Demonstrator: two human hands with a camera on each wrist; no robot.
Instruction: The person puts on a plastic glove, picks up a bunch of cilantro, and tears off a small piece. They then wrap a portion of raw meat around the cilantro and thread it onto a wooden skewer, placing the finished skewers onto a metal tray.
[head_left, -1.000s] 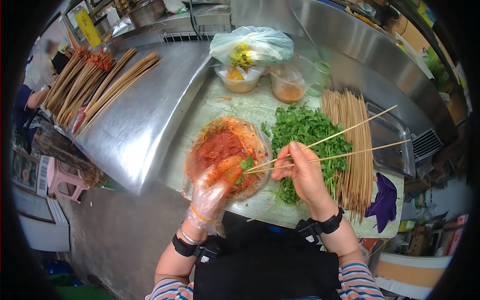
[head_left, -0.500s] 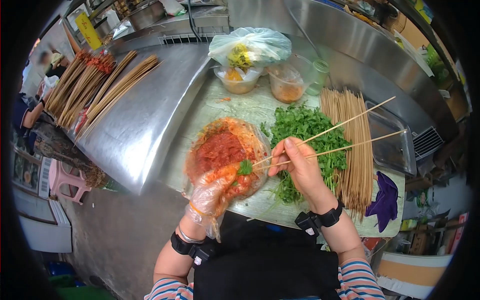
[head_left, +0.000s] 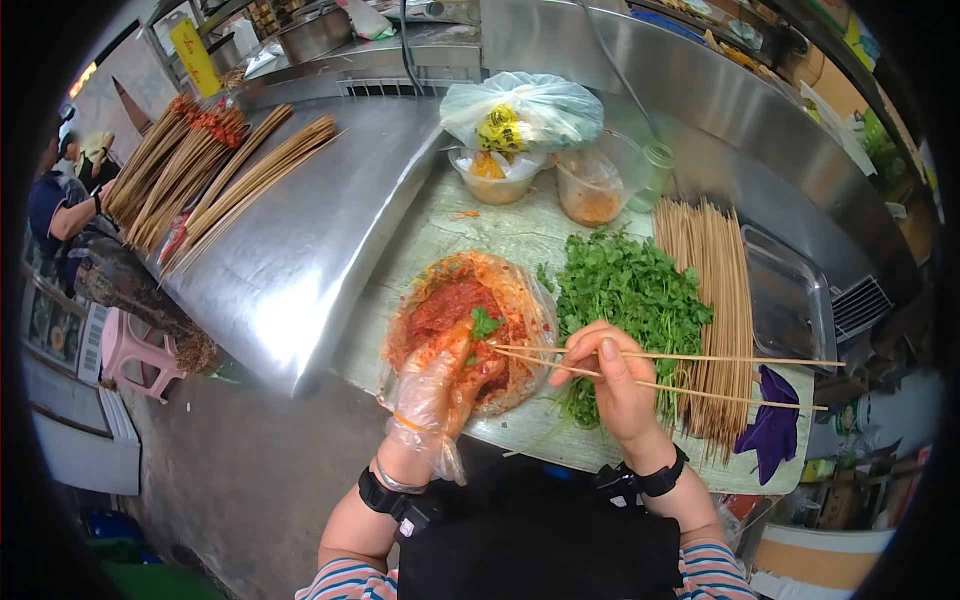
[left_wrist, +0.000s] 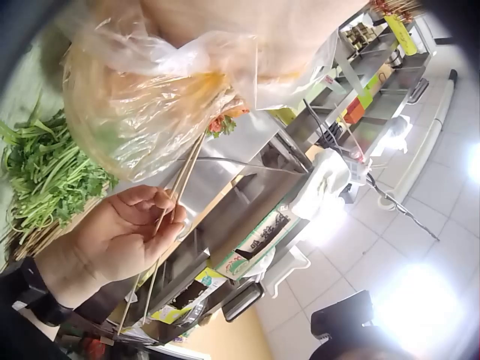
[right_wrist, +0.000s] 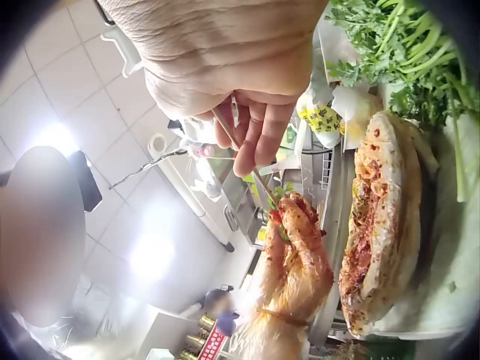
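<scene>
My left hand (head_left: 425,390), in a clear plastic glove with a yellow band at the wrist, pinches a coriander sprig (head_left: 485,323) and a bit of red marinated meat (right_wrist: 276,217) at its sauce-smeared fingertips. It is over the front of a plastic-lined bowl holding red meat paste (head_left: 440,315). My bare right hand (head_left: 622,385) grips two long bamboo skewers (head_left: 740,357) between thumb and fingers. Their tips meet right at the left fingertips, while the long ends spread apart to the right. In the left wrist view the glove's plastic (left_wrist: 142,112) hides most of the left fingers.
A coriander heap (head_left: 630,285) lies right of the bowl, beside a row of bare skewers (head_left: 725,330), a metal tray (head_left: 790,285) and a purple cloth (head_left: 772,425). Tubs (head_left: 497,185) and a tied bag (head_left: 520,110) stand behind. Loaded skewers (head_left: 180,175) lie on the steel counter (head_left: 320,200).
The skewers' long ends have swung down from slanting upward to nearly level, as the right hand turned and lowered. Both hands keep their hold. The head view has shifted slightly.
</scene>
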